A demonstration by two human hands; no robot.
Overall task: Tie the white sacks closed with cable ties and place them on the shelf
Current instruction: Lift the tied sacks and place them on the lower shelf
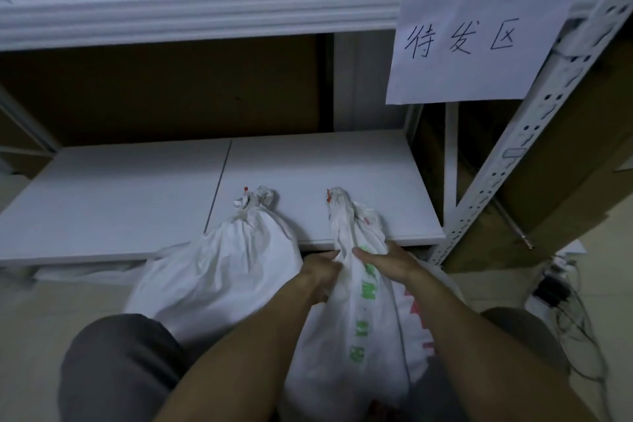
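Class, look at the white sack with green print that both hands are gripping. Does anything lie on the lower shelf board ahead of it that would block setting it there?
Nothing visible does. The flat white lower shelf board is bare beyond the white sack with green print, held by the left hand and right hand. The second tied white sack leans against the board's front edge, off to the left.

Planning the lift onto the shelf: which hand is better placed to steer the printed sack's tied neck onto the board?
Probably the right hand. It grips the printed sack slightly higher, nearer the tied neck already leaning over the shelf board. The left hand holds lower, better for supporting.
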